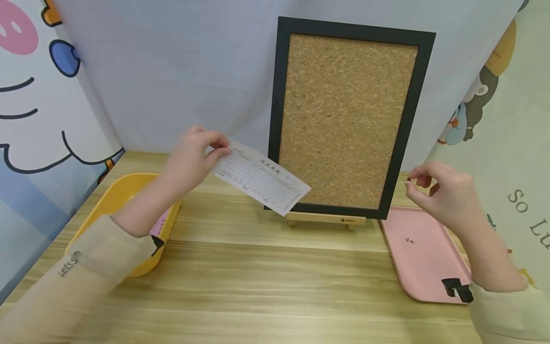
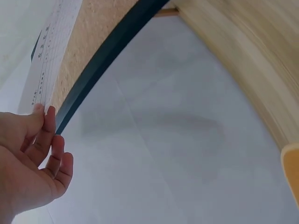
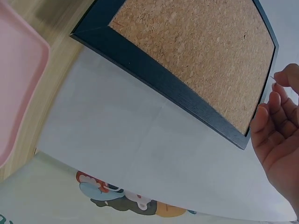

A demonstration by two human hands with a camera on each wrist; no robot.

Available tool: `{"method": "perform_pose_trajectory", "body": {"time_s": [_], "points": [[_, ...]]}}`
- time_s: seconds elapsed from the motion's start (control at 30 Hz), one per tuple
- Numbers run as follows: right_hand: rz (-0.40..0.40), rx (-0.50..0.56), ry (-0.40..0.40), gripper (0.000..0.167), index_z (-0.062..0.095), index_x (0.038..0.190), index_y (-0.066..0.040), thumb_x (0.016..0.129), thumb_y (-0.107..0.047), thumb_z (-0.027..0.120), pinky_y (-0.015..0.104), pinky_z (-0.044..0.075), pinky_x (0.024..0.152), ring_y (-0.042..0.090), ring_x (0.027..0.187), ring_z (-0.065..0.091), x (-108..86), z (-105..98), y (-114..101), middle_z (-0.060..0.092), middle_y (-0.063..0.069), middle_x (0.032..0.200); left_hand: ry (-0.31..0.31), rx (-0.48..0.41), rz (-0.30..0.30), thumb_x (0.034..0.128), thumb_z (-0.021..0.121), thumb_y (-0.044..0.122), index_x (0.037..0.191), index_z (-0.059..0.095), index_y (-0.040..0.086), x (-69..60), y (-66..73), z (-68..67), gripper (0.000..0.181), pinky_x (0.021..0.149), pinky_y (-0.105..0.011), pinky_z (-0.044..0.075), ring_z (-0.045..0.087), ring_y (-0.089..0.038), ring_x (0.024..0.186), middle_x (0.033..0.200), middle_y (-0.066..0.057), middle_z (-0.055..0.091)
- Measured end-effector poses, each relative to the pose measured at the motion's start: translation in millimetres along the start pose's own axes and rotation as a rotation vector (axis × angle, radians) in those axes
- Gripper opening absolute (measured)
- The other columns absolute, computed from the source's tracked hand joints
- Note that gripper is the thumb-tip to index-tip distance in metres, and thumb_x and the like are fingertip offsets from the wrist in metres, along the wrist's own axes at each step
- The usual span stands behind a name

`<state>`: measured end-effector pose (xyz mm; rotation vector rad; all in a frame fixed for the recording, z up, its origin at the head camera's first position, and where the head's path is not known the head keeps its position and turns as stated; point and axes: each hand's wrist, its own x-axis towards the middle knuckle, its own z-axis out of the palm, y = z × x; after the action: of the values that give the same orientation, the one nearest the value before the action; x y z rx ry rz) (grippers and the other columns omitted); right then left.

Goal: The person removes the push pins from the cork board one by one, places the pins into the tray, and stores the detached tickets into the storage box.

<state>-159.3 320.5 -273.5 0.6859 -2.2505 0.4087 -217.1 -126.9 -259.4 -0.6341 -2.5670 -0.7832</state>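
Observation:
My left hand (image 1: 195, 153) pinches one corner of a printed paper slip (image 1: 263, 179), ruled like a form. The slip slants down to the right, and its far end overlaps the lower left of a black-framed cork board (image 1: 348, 124). To the right of the board, my right hand (image 1: 447, 196) is raised above a pink tray (image 1: 423, 258). Between its thumb and index finger is a small pin (image 3: 272, 78); in the right wrist view only a thin point shows, the rest hidden by the fingertips. The cork surface bears no paper.
The board leans upright on a small wooden easel (image 1: 326, 219) at the back of the wood-grain table (image 1: 266, 272). A yellow basket (image 1: 96, 210) with something pink inside stands at left, partly behind my left forearm. Printed cloth hangs behind and at both sides.

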Motion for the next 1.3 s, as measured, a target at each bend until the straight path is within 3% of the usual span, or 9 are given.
{"method": "perform_pose_trajectory", "body": {"time_s": [0.27, 0.67, 0.9, 1.3], "points": [[0.024, 0.001, -0.032, 0.017, 0.062, 0.078, -0.003, 0.065, 0.003, 0.070, 0.004, 0.036, 0.060, -0.009, 0.068, 0.040, -6.7, -7, 10, 0.055, 0.000, 0.068, -0.008, 0.019, -0.005, 0.0898, 0.063, 0.011, 0.094, 0.068, 0.003, 1.0, -16.1, -20.4, 0.010, 0.077, -0.042, 0.045, 0.049, -0.029, 0.095, 0.095, -0.014, 0.062], [0.088, -0.023, -0.085, 0.020, 0.062, 0.080, -0.004, 0.065, 0.005, 0.071, 0.005, 0.036, 0.060, -0.012, 0.068, 0.040, -15.1, -16, 18, 0.056, 0.000, 0.069, -0.115, 0.094, 0.014, 0.0900, 0.062, 0.007, 0.100, 0.066, 0.001, 4.0, -47.9, -49.0, 0.012, 0.082, -0.045, 0.041, 0.046, -0.031, 0.097, 0.102, -0.017, 0.062], [0.165, -0.006, -0.131, 0.020, 0.064, 0.080, -0.008, 0.067, 0.004, 0.072, 0.005, 0.038, 0.059, -0.011, 0.065, 0.041, -21.5, -17, 25, 0.054, -0.005, 0.069, -0.127, 0.135, 0.068, 0.0889, 0.064, 0.006, 0.097, 0.067, 0.003, 8.5, -63.7, -56.7, 0.009, 0.082, -0.047, 0.039, 0.046, -0.031, 0.096, 0.100, -0.017, 0.064], [0.262, 0.050, -0.197, 0.017, 0.065, 0.080, -0.011, 0.072, 0.003, 0.069, 0.006, 0.039, 0.058, -0.009, 0.064, 0.043, -38.6, -15, 46, 0.052, -0.012, 0.067, -0.201, 0.189, 0.063, 0.0888, 0.064, 0.006, 0.099, 0.069, 0.003, 6.7, -97.1, -64.7, 0.011, 0.075, -0.043, 0.039, 0.044, -0.029, 0.090, 0.096, -0.015, 0.059]]}}
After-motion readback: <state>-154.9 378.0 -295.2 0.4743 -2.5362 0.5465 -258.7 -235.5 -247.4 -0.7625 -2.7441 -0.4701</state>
